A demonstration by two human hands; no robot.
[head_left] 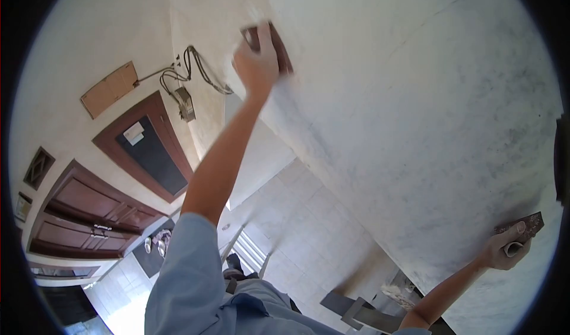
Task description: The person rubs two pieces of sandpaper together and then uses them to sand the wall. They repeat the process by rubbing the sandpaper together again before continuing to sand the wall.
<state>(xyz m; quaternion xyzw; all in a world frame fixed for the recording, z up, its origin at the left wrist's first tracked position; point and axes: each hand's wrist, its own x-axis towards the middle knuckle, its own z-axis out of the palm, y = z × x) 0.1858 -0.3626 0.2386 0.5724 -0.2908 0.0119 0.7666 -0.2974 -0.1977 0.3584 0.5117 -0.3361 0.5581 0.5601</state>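
Bare wall (415, 97) between both hands; cables (196, 68) leftward.

A wide whitish wall (427, 115) with grey smudges fills the right. At left a cream wall (77, 44) carries a dark brown door (95, 216), a brown-framed dark panel (148, 148), a tan board (110, 89) and looped cables (196, 68) running to a small box (186, 102). Pale floor tiles (309, 228) lie between the walls, brightly lit at lower left. Sandals (155, 243) sit on a dark mat (148, 258) near the door. A small dark vent (39, 167) shows at far left.
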